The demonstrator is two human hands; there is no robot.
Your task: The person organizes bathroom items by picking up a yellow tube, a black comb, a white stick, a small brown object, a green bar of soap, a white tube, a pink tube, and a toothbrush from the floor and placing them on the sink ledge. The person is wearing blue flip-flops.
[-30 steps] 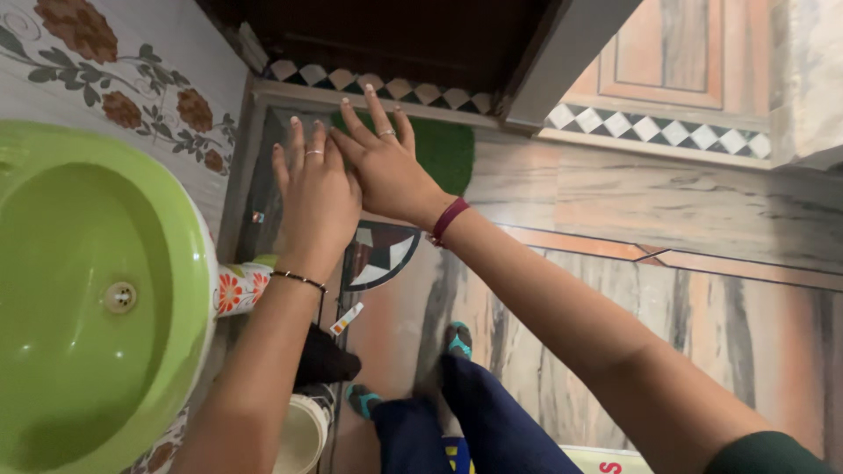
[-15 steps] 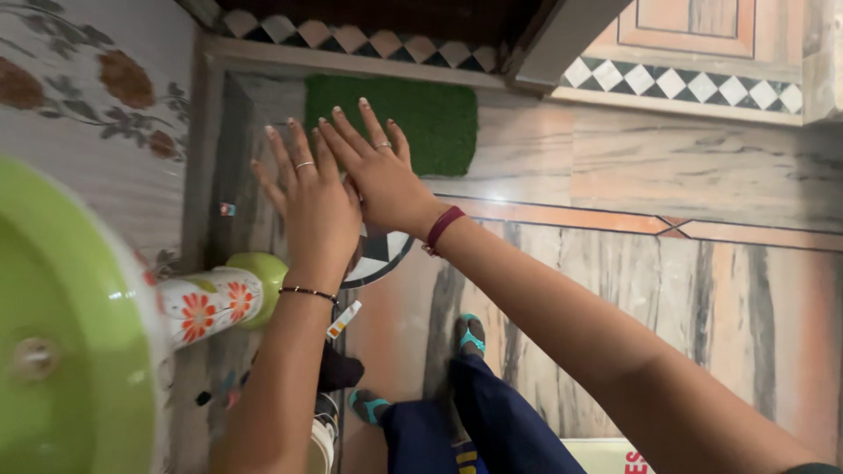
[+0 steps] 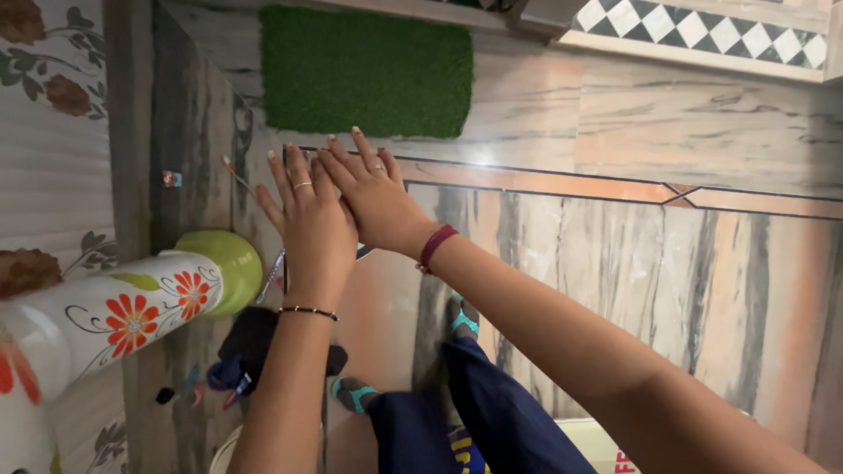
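The left hand and right hand are held out flat with backs up, so their palms are hidden, and they cover most of a dark round floor inlay, of which only a sliver shows. The flowered pedestal is cut off by the left edge, the green mat by the top edge, and a white tub and the right forearm by the bottom edge. The dark bundle beside the left forearm, the small bits on the floor near it and the tiny object by the wall are too small or blurred to identify.
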